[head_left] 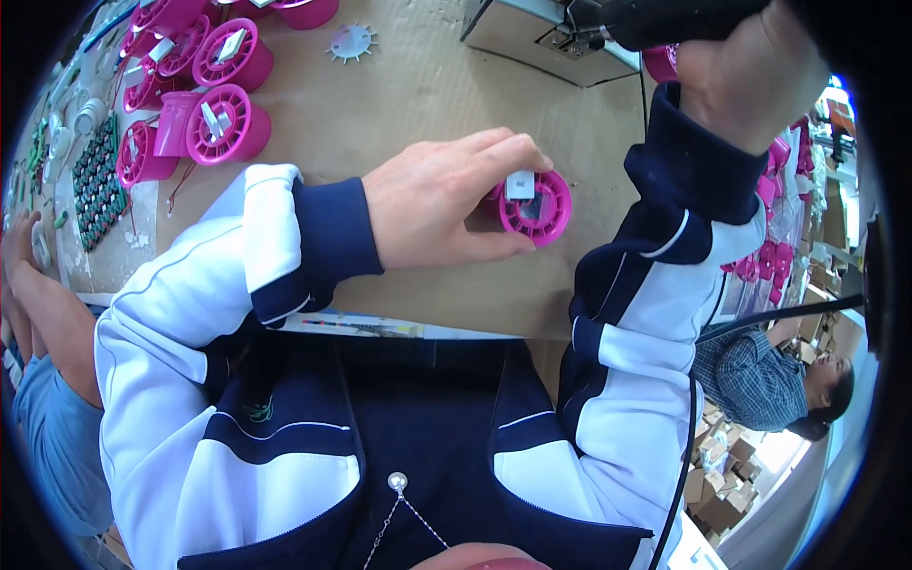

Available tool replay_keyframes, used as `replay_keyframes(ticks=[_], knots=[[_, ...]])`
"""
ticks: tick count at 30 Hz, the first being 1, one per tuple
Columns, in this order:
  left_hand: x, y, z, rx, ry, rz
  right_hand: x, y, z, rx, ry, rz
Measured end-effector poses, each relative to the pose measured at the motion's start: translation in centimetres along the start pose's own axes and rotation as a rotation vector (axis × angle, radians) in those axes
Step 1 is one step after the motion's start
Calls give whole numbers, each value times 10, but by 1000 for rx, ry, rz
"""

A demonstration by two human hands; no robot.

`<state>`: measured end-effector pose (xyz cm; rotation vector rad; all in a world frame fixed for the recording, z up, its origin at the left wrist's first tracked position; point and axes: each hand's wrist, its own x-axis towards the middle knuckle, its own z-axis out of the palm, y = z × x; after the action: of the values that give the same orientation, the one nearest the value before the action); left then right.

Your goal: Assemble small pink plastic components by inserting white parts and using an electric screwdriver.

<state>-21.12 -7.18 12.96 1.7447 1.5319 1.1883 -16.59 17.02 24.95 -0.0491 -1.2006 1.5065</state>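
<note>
Pink wheel part (535, 207) | left hand (442, 199) grips its edge | right hand (750, 71) clasps black tool (665, 19)

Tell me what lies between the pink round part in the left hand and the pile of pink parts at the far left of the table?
In the head view, only bare brown cardboard separates the pink round plastic part, held by the left hand, from the pile of pink parts.

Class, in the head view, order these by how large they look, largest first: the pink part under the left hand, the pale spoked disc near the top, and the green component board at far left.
1. green component board
2. pink part held by the left hand
3. pale spoked disc

The fisheye shrinks things near the rim, so this is apparent size only.
</note>
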Motion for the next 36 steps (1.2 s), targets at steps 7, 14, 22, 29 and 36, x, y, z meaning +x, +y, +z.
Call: replay_keyframes(ticks=[7, 14, 22, 29, 36], knots=[[-2, -3, 1, 11, 56, 49, -62, -84, -3, 129, -657, 254], [-2, -3, 3, -4, 70, 36, -87, -90, -8, 1, -640, 255], [-3, -4, 4, -18, 78, 51, -104, -84, -7, -163, -612, 245], [-2, -2, 3, -31, 72, 32, -104, -80, -2, -170, -627, 249], [-2, -3, 3, -36, 72, 30, -104, -70, -8, -64, -553, 269]])
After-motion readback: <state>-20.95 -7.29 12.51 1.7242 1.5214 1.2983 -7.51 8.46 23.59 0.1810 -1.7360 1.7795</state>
